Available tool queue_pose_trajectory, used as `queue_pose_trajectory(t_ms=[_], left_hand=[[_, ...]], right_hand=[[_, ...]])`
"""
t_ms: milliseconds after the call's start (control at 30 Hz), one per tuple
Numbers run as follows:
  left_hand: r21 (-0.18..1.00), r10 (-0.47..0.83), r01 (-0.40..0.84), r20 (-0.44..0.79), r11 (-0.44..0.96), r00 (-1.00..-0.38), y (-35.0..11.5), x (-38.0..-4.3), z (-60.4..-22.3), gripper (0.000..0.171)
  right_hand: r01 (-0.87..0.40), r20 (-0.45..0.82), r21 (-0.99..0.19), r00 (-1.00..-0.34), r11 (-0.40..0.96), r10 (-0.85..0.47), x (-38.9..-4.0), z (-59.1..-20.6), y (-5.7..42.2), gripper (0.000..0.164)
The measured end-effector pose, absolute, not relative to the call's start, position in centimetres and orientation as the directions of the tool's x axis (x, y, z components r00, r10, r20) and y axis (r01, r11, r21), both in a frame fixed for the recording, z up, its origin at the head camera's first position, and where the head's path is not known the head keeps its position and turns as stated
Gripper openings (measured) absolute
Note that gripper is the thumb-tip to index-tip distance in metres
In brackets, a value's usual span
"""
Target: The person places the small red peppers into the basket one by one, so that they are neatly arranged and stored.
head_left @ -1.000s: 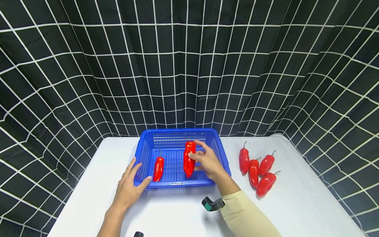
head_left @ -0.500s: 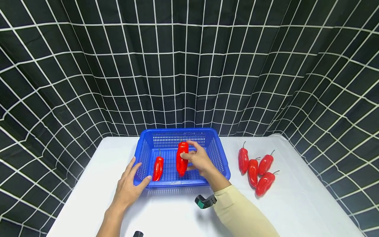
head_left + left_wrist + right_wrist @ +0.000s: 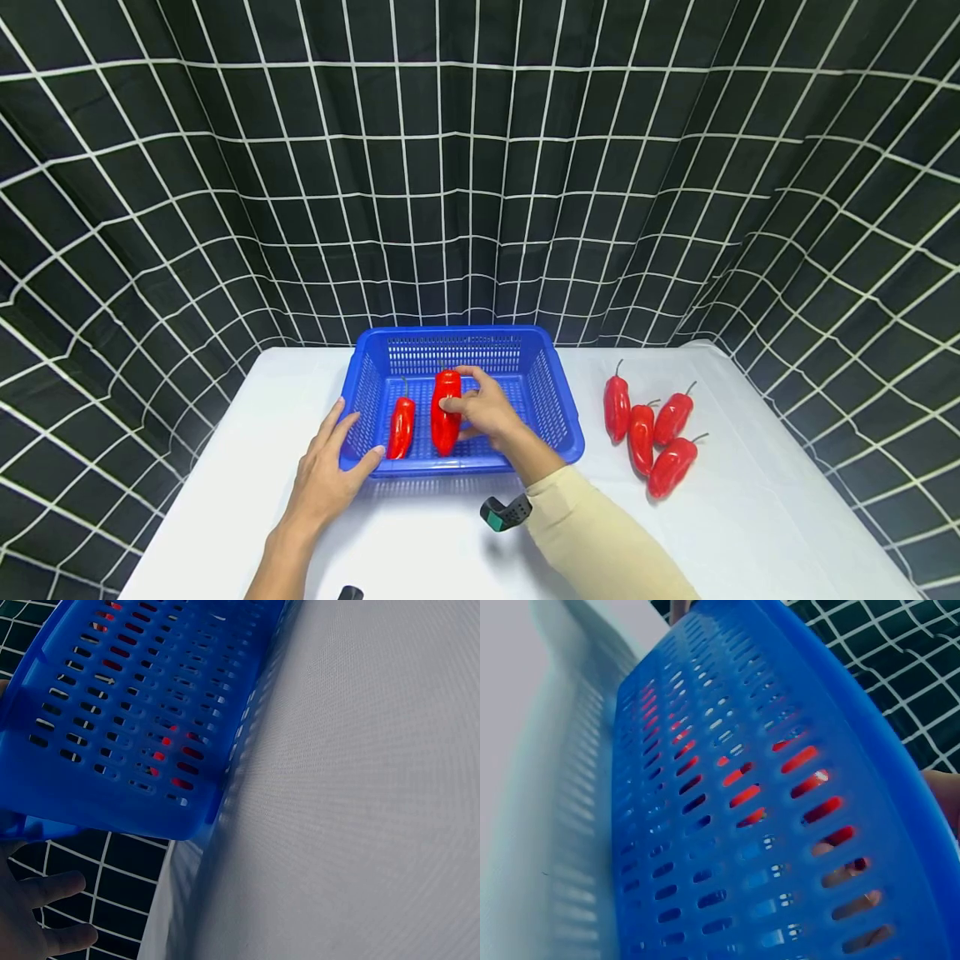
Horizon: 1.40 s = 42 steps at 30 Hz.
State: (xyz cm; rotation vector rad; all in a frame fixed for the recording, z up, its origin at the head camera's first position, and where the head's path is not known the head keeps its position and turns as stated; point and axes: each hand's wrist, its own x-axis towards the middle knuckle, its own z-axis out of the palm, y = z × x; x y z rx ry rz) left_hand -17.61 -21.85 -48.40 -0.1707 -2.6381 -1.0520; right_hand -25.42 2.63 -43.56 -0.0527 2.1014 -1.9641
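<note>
My right hand [image 3: 487,410] grips a red pepper [image 3: 446,414] between thumb and fingers, inside the blue plastic basket [image 3: 457,468]. Left of it, a second red pepper [image 3: 402,427] lies on the basket floor with its stem pointing away. My left hand [image 3: 327,475] rests at the basket's near left corner, fingers spread and thumb at the rim. In the left wrist view, some fingers [image 3: 56,889] show below the basket wall [image 3: 112,814]. The right wrist view looks at the slotted basket side [image 3: 705,847], with red showing through the holes and part of the hand behind it.
Several red peppers [image 3: 642,437] lie grouped on the white tabletop [image 3: 757,500] to the right of the basket. A black curtain with a white grid [image 3: 480,167] surrounds the table at the back and sides. A black wrist strap mount [image 3: 504,513] juts from the right wrist.
My right hand has carried its pepper leftward across the basket, closer to the lying pepper, and slightly lower. My left hand has stayed at the corner.
</note>
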Motion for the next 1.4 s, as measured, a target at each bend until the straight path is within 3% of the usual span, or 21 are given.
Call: queue_pose_trajectory(t_ms=[1400], left_hand=[[0.662,-0.001,0.209,0.302,0.720,-0.953,-21.9,-17.7,-48.4,0.070]], right_hand=[[0.184,-0.255,-0.928,-0.948,0.325,-0.191,-26.0,-44.3,-0.5,0.058]])
